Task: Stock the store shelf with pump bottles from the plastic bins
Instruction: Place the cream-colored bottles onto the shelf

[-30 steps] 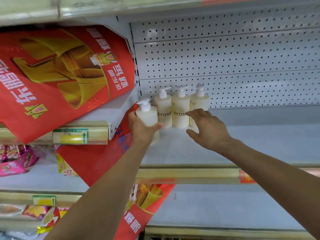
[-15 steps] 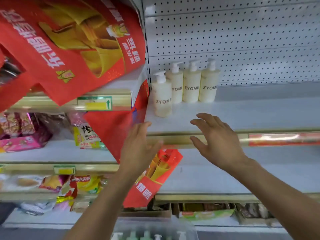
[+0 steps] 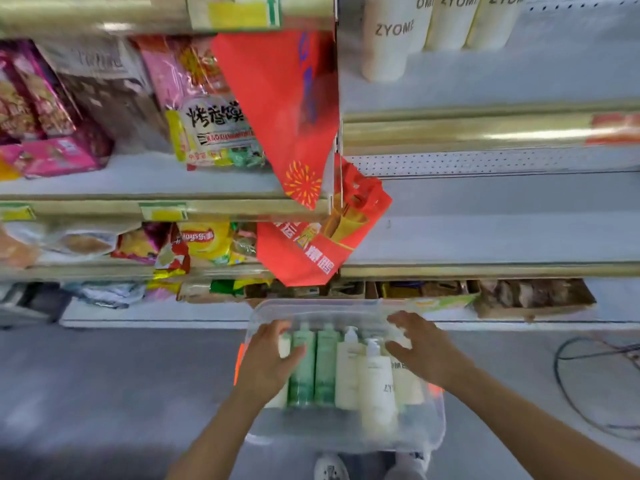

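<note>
A clear plastic bin (image 3: 346, 433) stands on the floor in front of me, holding green pump bottles (image 3: 304, 370) and cream pump bottles (image 3: 377, 389) upright. My left hand (image 3: 266, 362) is inside the bin's left end, its fingers and thumb curled round a cream bottle (image 3: 284, 345) there. My right hand (image 3: 422, 351) hovers over the cream bottles at the right end, fingers spread and holding nothing. Several cream ZYOME bottles (image 3: 384, 39) stand on the white store shelf (image 3: 485, 91) at the top.
A red banner (image 3: 287, 109) hangs between the shelf bays. Snack bags (image 3: 207, 133) fill the left shelves. Cardboard trays (image 3: 533, 296) sit on the bottom shelf. A black cable (image 3: 559, 375) loops on the floor at right. My shoes (image 3: 330, 469) are below the bin.
My view dropped from the shelf to the floor bin. Both hands came down from the shelf edge into the bin, and the left one closed round a cream bottle.
</note>
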Demonstrator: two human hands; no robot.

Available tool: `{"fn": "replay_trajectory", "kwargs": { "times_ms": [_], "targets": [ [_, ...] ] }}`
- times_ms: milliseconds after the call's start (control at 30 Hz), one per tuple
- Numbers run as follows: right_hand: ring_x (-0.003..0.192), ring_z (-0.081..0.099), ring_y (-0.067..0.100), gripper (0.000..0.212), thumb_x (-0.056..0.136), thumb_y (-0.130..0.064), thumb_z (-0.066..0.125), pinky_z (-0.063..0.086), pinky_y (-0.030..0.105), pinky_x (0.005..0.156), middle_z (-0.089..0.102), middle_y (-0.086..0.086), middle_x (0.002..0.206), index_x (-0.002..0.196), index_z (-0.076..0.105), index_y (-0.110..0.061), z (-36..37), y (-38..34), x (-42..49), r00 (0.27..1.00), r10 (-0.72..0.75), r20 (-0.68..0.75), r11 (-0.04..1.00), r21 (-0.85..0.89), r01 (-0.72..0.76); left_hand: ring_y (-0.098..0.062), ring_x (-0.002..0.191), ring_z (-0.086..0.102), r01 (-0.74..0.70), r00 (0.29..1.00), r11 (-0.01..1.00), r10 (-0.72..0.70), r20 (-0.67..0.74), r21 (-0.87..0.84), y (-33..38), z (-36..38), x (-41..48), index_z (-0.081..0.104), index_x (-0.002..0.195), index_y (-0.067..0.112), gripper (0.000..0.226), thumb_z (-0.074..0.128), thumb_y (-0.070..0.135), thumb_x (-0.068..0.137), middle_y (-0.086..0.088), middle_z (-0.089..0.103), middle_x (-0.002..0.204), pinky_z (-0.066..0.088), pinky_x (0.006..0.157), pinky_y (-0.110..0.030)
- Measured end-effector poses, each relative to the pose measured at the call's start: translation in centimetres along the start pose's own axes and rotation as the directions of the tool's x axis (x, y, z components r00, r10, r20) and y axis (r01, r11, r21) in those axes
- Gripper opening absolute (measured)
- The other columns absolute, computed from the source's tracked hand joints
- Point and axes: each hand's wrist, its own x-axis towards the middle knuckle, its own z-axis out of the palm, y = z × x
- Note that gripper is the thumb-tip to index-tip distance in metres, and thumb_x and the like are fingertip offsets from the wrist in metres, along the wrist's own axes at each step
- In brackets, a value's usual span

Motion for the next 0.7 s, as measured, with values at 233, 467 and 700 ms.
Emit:
{"fn": "replay_trajectory", "kwargs": {
  "times_ms": [233, 467, 700],
  "targets": [
    [0.128, 0.046, 0.026, 0.064, 0.092, -0.035, 0.056, 0.038, 0.03, 0.1, 0.046, 0.012, 0.14, 0.145, 0.031, -0.009, 8.6, 3.4, 2.6, 0.947, 0.249, 0.205, 0.966, 0.019, -0.258, -0.033, 0.134, 0.038, 0.31, 0.943, 0.939, -0.324, 0.079, 0.151, -6.9, 5.5, 2.2, 0.024, 0.149, 0.001, 0.088, 0.072, 0.037, 0.085, -0.02, 0.039, 0.143, 0.03, 0.11, -0.034],
    [0.124, 0.042, 0.031, 0.075, 0.082, -0.051, 0.063, 0.04, 0.037, 0.094, 0.042, 0.013, 0.133, 0.138, 0.038, -0.008, 12.6, 3.6, 4.0, 0.938, 0.327, 0.114, 0.94, 0.064, -0.336, -0.035, 0.133, 0.039, 0.377, 0.921, 0.874, -0.388, -0.029, 0.306, -8.8, 8.6, 3.9, 0.005, 0.152, -0.001, 0.094, 0.063, 0.041, 0.091, -0.021, 0.036, 0.147, 0.031, 0.109, -0.039],
    [0.11, 0.049, 0.03, 0.079, 0.071, -0.054, 0.071, 0.042, 0.036, 0.081, 0.05, 0.01, 0.119, 0.124, 0.035, -0.006, 14.3, 3.0, 4.4, 0.94, 0.339, -0.022, 0.941, 0.009, -0.339, -0.032, 0.119, 0.043, 0.291, 0.942, 0.869, -0.334, 0.041, 0.401, -8.0, 12.1, 4.6, 0.019, 0.142, 0.005, 0.087, 0.072, 0.035, 0.08, -0.013, 0.039, 0.134, 0.045, 0.091, -0.041]
  ]
}}
